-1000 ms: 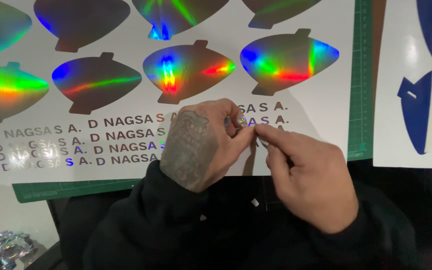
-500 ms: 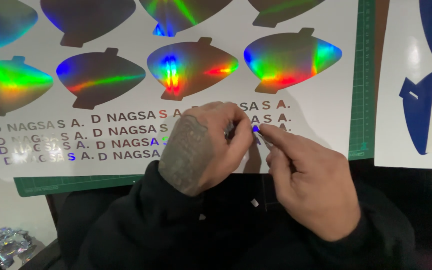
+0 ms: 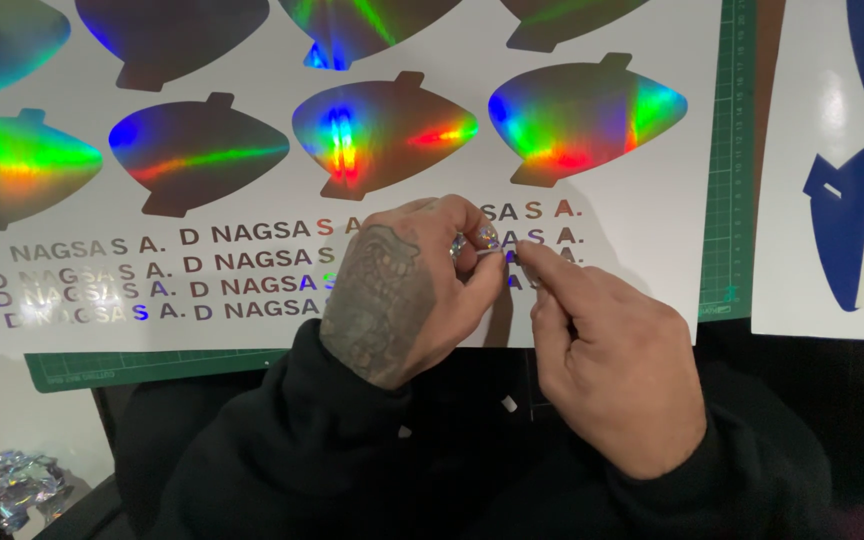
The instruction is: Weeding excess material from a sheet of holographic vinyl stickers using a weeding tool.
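We see the left hand point(image 3: 402, 290) curled closed, thumb and forefinger pinching a small holographic scrap point(image 3: 472, 242). The right hand point(image 3: 607, 365) is closed too, forefinger and thumb pinched at the same spot, touching the left fingertips. Both rest on the lower edge of the white vinyl sheet point(image 3: 642, 230) with holographic letters and shapes, lying on a green cutting mat point(image 3: 727, 200). A blue-cut sheet point(image 3: 842, 220) sits right.

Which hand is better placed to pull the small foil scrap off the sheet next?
Probably the right hand: its fingertips already pinch at the foil scrap above the white sheet. The left hand is curled beside it, seemingly steadying.
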